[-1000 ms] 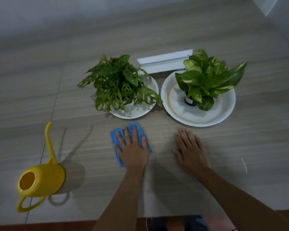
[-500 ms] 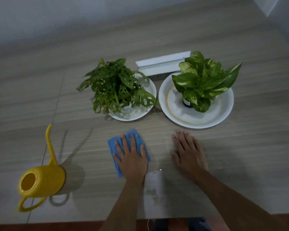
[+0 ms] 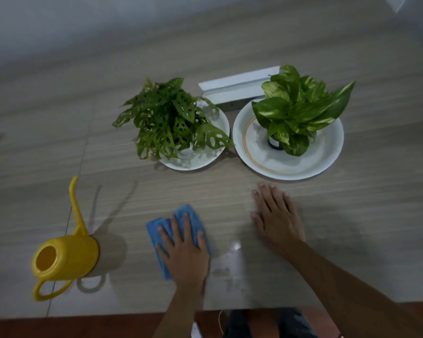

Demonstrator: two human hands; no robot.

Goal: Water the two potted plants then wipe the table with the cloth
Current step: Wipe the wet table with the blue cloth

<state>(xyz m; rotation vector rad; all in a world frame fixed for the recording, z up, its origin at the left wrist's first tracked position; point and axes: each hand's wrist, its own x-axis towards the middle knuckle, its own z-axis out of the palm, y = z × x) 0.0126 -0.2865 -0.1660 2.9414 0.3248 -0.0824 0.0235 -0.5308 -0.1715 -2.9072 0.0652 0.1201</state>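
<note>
Left hand flat on blue cloth, right hand flat on bare table; both plants on their plates.

Wood-grain table (image 3: pixel 352 215) fills the view, a damp-looking patch near the front edge between the two forearms. Far centre-right: white plate (image 3: pixel 327 164) with gold ring, carrying the variegated broad-leaf plant (image 3: pixel 300 111) in a small dark pot. Just beside it to the left, nearly touching: smaller white plate (image 3: pixel 200 162) with the holed-leaf plant (image 3: pixel 171 123), foliage overhanging the rim. White box (image 3: pixel 235 87) behind both plates. Yellow watering can (image 3: pixel 66 259) stands front left, well apart from the plants, long spout pointing away from the person. Blue cloth (image 3: pixel 181 215) lies front centre, folded. Left hand (image 3: pixel 183 250) presses it, fingers spread, palm down, not clenched. Right hand (image 3: pixel 276 215) lies open, flat on the table, holding nothing, fingertips near the larger plate.
</note>
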